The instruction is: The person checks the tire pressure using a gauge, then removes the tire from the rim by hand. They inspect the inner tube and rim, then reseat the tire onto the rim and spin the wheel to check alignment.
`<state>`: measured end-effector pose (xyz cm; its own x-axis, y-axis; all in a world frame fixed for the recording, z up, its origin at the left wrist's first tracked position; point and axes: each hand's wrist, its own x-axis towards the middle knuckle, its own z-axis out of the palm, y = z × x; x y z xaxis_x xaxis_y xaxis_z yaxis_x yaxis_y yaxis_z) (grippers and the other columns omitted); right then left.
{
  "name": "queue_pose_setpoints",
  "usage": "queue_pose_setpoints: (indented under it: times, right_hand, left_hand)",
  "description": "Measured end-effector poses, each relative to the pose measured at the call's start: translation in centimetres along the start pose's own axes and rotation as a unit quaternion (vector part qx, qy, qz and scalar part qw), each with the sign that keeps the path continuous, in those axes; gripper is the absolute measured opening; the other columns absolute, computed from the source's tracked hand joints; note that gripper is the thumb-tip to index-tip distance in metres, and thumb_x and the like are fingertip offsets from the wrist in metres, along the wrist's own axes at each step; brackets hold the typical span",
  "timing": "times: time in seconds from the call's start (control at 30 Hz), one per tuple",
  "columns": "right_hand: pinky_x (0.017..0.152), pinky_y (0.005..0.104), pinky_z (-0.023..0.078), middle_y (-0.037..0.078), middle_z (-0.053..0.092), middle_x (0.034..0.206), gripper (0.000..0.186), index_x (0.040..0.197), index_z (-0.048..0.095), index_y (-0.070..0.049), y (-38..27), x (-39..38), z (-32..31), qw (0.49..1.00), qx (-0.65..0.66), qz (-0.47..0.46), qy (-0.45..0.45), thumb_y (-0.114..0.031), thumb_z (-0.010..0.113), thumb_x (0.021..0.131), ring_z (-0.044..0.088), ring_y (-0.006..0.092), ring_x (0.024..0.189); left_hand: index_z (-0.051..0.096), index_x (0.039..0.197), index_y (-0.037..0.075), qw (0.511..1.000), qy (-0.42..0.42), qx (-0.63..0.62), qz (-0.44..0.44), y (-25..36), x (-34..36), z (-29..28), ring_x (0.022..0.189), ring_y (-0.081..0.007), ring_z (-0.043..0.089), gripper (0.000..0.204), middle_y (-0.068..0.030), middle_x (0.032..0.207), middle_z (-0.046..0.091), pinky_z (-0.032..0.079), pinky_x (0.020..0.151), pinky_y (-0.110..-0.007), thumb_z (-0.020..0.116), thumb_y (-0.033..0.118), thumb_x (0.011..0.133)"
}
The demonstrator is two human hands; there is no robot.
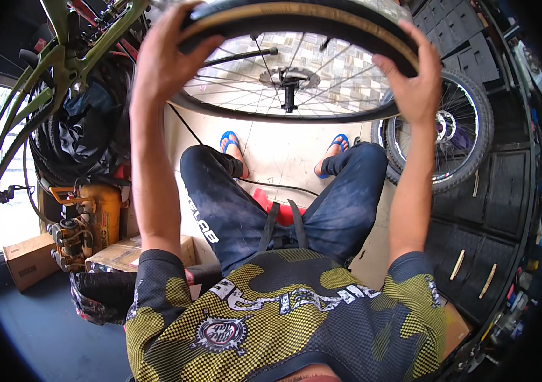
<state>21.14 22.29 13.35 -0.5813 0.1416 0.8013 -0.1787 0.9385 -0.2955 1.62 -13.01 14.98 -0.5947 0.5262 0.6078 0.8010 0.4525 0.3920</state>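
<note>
A bicycle wheel is held up in front of me at the top of the head view, its spokes, dark hub and disc rotor showing. Its black tyre has a tan band. My left hand grips the tyre at the upper left, thumb on the near side and fingers partly hidden behind it. Opposite, my right hand grips the tyre at the upper right, thumb and fingers around it. The wheel's far edge is cut off by the picture's top.
A green bicycle frame hangs at the left, above an orange air compressor and cardboard boxes. Two more wheels lean at the right by black drawers. A black hose crosses the floor between my feet and seat.
</note>
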Motion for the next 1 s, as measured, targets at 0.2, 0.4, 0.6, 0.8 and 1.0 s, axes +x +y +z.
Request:
queue_pose_setpoints:
  times: [0.2, 0.4, 0.6, 0.8, 1.0]
  right_hand:
    - [0.105, 0.0511, 0.048, 0.022, 0.064, 0.133, 0.083, 0.146, 0.054, -0.01, 8.0, -16.7, 10.2, 0.978, -0.079, 0.115, -0.158, -0.043, 0.092, 0.081, 0.061, 0.0396, 0.125]
    - [0.115, 0.0514, 0.045, 0.027, 0.058, 0.144, 0.108, 0.158, 0.044, -0.003, 8.4, -12.3, 9.4, 0.92, -0.153, 0.195, -0.303, -0.059, 0.09, 0.078, 0.056, 0.0461, 0.134]
    - [0.124, 0.0511, 0.034, 0.018, 0.051, 0.153, 0.105, 0.161, 0.046, -0.013, -1.2, -8.5, 11.4, 0.961, -0.108, 0.044, -0.249, -0.058, 0.09, 0.077, 0.047, 0.0361, 0.145]
    - [0.102, 0.0464, 0.046, 0.008, 0.072, 0.116, 0.071, 0.135, 0.069, -0.017, 0.8, -9.9, 12.3, 0.963, -0.131, 0.029, -0.234, -0.056, 0.087, 0.079, 0.066, 0.0281, 0.112]
    - [0.107, 0.0537, 0.051, 0.01, 0.076, 0.122, 0.066, 0.134, 0.072, -0.022, 4.5, -3.6, 7.3, 0.977, -0.102, 0.036, -0.186, -0.06, 0.081, 0.08, 0.069, 0.0303, 0.118]
  left_hand:
    - [0.055, 0.137, 0.009, 0.988, -0.063, 0.143, -0.012, -5.0, -9.2, 13.9, 0.121, -0.0373, 0.057, 0.077, -0.016, 0.125, 0.061, 0.043, 0.105, -0.052, 0.091, 0.047, 0.08]
    - [0.05, 0.147, 0.009, 0.988, -0.09, 0.128, -0.015, -2.5, -7.8, 16.4, 0.125, -0.0357, 0.052, 0.091, -0.0146, 0.131, 0.057, 0.036, 0.107, -0.053, 0.093, 0.047, 0.076]
    - [0.043, 0.16, 0.017, 0.988, -0.139, -0.063, -0.013, 0.3, -8.5, 14.5, 0.146, -0.0412, 0.046, 0.092, -0.0195, 0.154, 0.049, 0.038, 0.121, -0.053, 0.091, 0.026, 0.081]
    - [0.063, 0.137, 0.004, 0.959, -0.192, -0.037, -0.205, -11.8, -15.9, 13.2, 0.118, -0.0404, 0.07, 0.055, -0.0226, 0.123, 0.073, 0.054, 0.101, -0.048, 0.083, 0.009, 0.086]
    - [0.07, 0.134, 0.005, 0.98, -0.141, -0.104, -0.096, -8.7, -6.7, 8.3, 0.117, -0.0343, 0.07, 0.049, -0.0193, 0.122, 0.072, 0.055, 0.102, -0.043, 0.083, 0.012, 0.087]
